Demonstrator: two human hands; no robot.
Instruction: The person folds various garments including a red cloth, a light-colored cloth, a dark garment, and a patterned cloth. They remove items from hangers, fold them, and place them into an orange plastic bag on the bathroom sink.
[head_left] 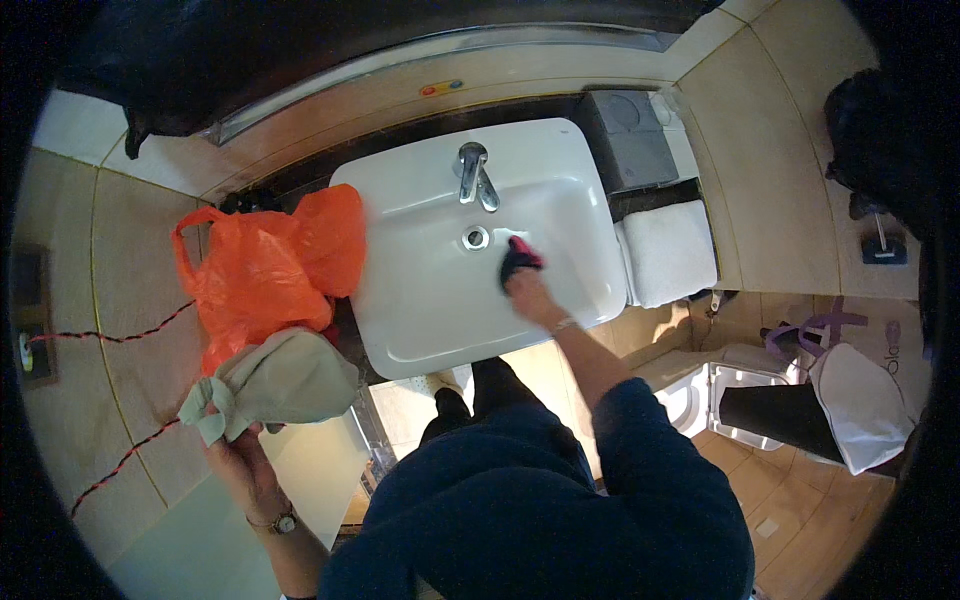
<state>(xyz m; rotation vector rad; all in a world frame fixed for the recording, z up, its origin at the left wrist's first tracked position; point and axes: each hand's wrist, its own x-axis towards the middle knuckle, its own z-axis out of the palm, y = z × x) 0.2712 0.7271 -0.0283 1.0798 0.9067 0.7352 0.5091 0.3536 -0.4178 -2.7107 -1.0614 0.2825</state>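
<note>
There's the right hand (530,293), fingers closed round a blurred dark-and-red piece (516,261) poking out ahead of them, inside the sink (430,300), perhaps gripped from above for firm pressure. The left hand's (240,462) partly hidden fingers pinch the pale green cloth's (300,380) gathered end, probably its handiest hold; beyond them slumps an orange bag (250,262).
</note>
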